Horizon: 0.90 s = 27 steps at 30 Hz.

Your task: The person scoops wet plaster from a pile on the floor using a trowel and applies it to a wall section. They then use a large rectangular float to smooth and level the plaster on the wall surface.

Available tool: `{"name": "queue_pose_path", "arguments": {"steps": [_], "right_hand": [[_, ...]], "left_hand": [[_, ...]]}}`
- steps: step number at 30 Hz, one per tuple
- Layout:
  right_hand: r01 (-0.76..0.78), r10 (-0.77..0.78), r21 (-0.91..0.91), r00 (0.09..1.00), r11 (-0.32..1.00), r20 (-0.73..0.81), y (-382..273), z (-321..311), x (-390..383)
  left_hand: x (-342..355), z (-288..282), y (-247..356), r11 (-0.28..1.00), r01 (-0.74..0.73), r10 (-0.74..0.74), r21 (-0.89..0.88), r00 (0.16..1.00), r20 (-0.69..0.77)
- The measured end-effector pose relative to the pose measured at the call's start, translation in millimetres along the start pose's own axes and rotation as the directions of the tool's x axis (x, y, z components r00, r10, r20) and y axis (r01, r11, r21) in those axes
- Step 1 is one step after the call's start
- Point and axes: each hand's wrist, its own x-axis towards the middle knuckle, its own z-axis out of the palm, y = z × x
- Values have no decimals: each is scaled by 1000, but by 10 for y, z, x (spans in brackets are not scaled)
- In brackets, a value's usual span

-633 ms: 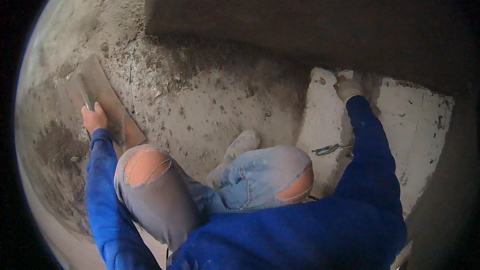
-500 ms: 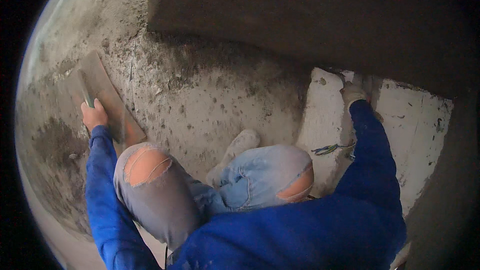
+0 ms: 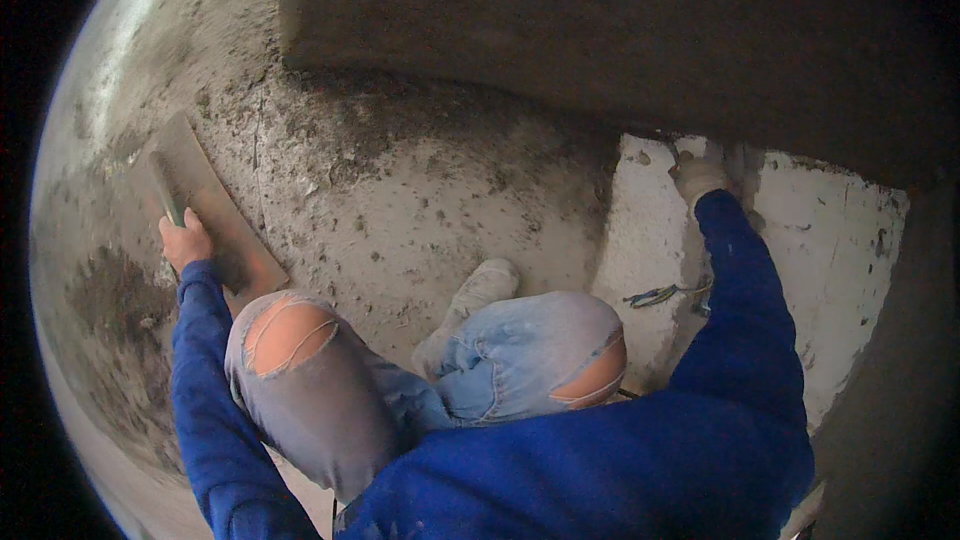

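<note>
My bare left hand (image 3: 186,240) grips the green handle of a plastering trowel (image 3: 222,208), whose long rectangular blade lies low over the rough floor on the left. My right hand (image 3: 698,178), in a pale glove, reaches far forward to the foot of the dark wall. It is beside a grey vertical strip between two white wall patches. Its fingers look curled, and anything in them is too dim to make out. Closer to me, a bundle of thin wires (image 3: 655,295) sticks out near my right forearm.
A dark, wet-looking wall face (image 3: 560,30) runs along the top, with a corner at the left. White patches (image 3: 825,260) lie below it on the right. Mortar crumbs are scattered over the grey floor (image 3: 430,210). My bent knees are in the middle.
My right hand has shifted slightly to the left and turned at the foot of the dark wall. My left hand and the trowel have barely moved.
</note>
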Motion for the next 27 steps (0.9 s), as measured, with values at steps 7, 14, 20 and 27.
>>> {"name": "queue_pose_path", "arguments": {"steps": [7,14,20,27], "right_hand": [[-118,118,-15,993,993,9,-140,-41,-95],[-30,25,-197,999,980,-32,-60,35,-20],[-27,53,-296,995,955,79,-82,321,447],[64,-54,-85,992,994,110,-167,-43,118]], "left_hand": [[-3,-38,11,1000,-12,12,-8,1000,15],[-9,-41,36,1000,-1,1,-11,1000,16],[-63,-61,62,999,-9,9,-34,1000,3],[-61,-73,92,998,42,-40,-37,998,55]]}}
